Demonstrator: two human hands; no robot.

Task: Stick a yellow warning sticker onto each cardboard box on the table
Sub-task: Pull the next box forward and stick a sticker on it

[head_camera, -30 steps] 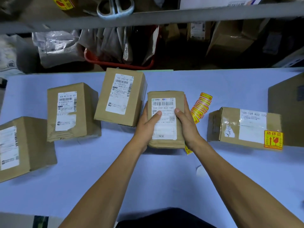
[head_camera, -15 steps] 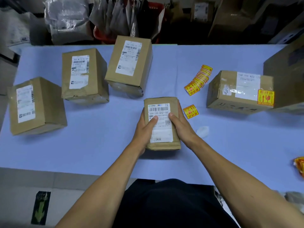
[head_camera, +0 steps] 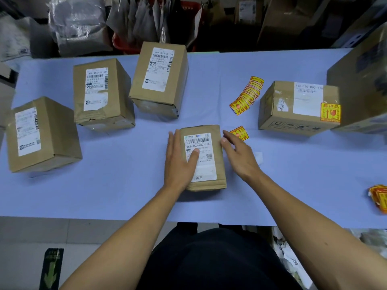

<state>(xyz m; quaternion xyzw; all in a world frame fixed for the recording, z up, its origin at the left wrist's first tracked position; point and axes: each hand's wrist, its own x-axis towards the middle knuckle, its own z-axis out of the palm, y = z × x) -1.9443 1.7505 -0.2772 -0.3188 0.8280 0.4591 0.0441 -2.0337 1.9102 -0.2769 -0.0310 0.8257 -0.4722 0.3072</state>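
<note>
Small cardboard parcel (head_camera: pixel 206 158) lies flat on the blue table (head_camera: pixel 125 195), near the front edge; left hand (head_camera: pixel 181 162) rests open and flat on its left side, thumb across the white label. Right hand (head_camera: pixel 238 155) open, fingers loose, just beside the parcel's right edge, holding nothing. One loose yellow warning sticker (head_camera: pixel 239 133) lies at its fingertips, strip of stickers (head_camera: pixel 248 95) further back, stickered box (head_camera: pixel 297 109) to the right.

Your centre parcel (head_camera: pixel 217 143) label reads 159-159-K02-160; the upper-middle box (head_camera: pixel 161 80) shows 100 L953-00 771; the right box (head_camera: pixel 297 107) reads 15H-159-K02.
</note>
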